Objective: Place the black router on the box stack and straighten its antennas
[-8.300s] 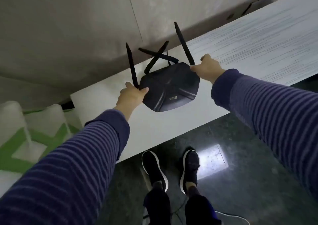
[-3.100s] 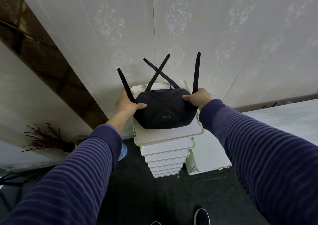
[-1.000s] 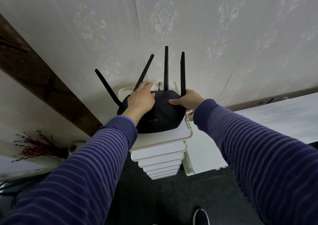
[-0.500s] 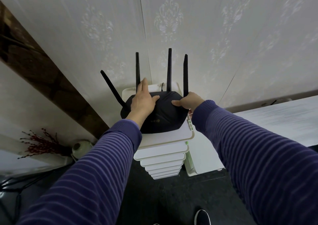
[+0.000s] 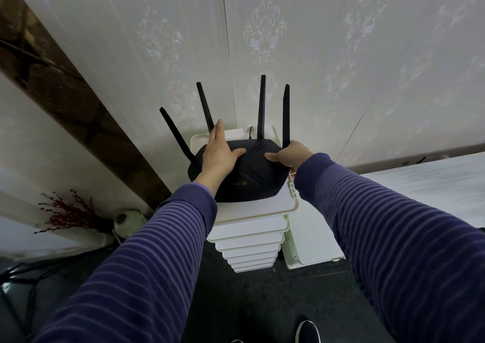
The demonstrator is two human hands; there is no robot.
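Note:
The black router (image 5: 253, 177) lies flat on the top box of a tall white box stack (image 5: 258, 207) against the wall. My left hand (image 5: 220, 156) rests flat on its left half, fingers stretched to the foot of the second antenna (image 5: 204, 106), which leans slightly left. The far left antenna (image 5: 175, 135) slants out to the left. The two right antennas (image 5: 261, 106) stand nearly upright. My right hand (image 5: 288, 153) grips the router's right edge by the outer antenna's foot, thumb on top.
A patterned pale wall (image 5: 341, 54) rises right behind the stack. A lower white box (image 5: 315, 240) stands to the stack's right, then a white table (image 5: 433, 185). To the left are a brown beam (image 5: 78, 101), red twigs (image 5: 68, 214) and a pale jar (image 5: 128, 219). My shoe (image 5: 307, 332) is on the dark floor.
Over the last second the second antenna swung from leaning right to about upright, now tipped slightly left. My left hand slid forward to its foot. The right hand and the router stayed put.

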